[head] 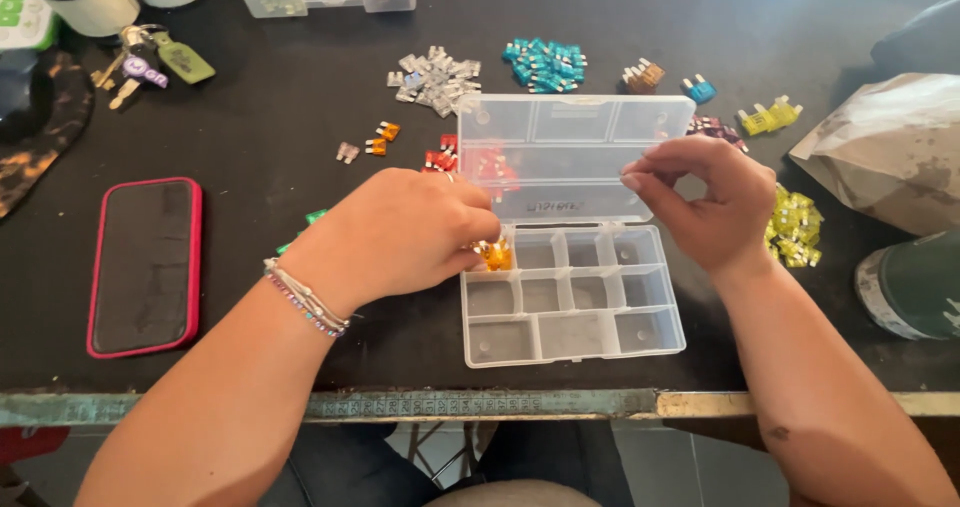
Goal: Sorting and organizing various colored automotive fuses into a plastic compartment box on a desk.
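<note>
From the head camera, I see my left hand (400,235) pinching orange fuses (494,256) over the top-left compartment of the clear organizer box (574,297). My right hand (700,202) grips its raised lid (560,152) just beside.

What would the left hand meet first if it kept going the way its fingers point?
Probably the clear compartment box: the left hand points right, its orange fuses already over the top-left compartment. Height above it is unclear.
</note>
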